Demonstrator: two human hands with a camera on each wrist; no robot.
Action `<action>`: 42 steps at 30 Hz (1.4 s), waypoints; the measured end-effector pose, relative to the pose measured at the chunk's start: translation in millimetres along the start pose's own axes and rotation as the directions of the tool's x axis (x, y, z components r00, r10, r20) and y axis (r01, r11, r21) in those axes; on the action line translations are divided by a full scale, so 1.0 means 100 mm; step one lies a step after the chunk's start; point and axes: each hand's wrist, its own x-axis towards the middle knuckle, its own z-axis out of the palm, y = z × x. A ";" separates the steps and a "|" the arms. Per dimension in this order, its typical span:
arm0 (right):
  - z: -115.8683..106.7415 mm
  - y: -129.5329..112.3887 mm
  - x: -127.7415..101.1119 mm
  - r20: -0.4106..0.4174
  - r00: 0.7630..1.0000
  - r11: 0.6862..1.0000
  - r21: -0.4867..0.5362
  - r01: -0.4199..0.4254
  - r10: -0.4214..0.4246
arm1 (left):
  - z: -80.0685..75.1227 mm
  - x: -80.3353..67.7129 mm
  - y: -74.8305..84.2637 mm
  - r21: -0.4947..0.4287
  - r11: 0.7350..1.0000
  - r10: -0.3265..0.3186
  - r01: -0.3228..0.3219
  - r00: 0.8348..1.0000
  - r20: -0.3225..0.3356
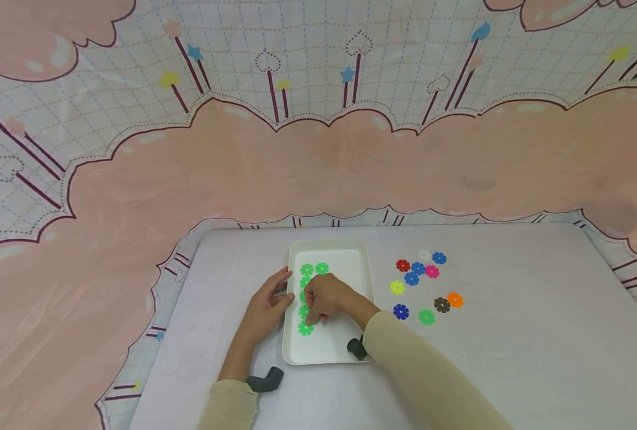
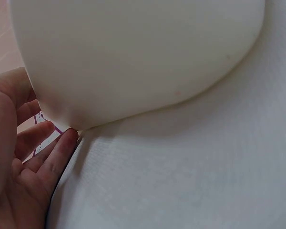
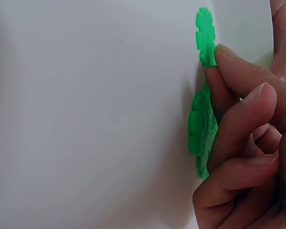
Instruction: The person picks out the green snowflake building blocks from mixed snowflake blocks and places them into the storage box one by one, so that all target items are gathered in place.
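Note:
A white tray [image 1: 345, 257] holds a column of green snowflake discs [image 1: 307, 270] along its left side, with another green disc [image 1: 322, 267] beside the far end. My left hand [image 1: 264, 307] grips the tray's left edge, its thumb at the rim; in the left wrist view, fingertips [image 2: 69, 136] press the tray's outer wall [image 2: 133, 71]. My right hand [image 1: 329, 297] reaches over the tray, partly covering the column. The right wrist view shows its thumb and index finger pinching the edge of a green snowflake disc [image 3: 205, 33] near the column's near end.
Right of the tray, loose snowflake discs lie on the white table [image 1: 538, 334]: red [image 1: 402, 266], yellow [image 1: 397, 287], pink [image 1: 432, 272], orange [image 1: 455, 300], brown [image 1: 442, 305], green [image 1: 427, 316], white and several blue ones. Dark wrist mounts [image 1: 266, 380] sit at both sleeves.

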 end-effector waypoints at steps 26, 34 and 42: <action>-0.41 0.07 -0.33 -0.055 0.998 0.999 0.049 0.021 -0.018 | 0.01 0.07 -0.30 0.027 1.000 0.004 -0.003 1.000 -0.018; -0.61 0.23 -0.56 -0.088 0.994 0.995 0.091 -0.050 0.058 | 0.01 0.07 -0.30 0.046 0.999 -0.019 0.020 1.000 -0.024; -0.80 0.49 -0.78 -0.138 0.986 0.990 0.118 -0.074 0.090 | 0.01 0.08 -0.32 0.051 0.999 -0.016 0.017 1.000 -0.024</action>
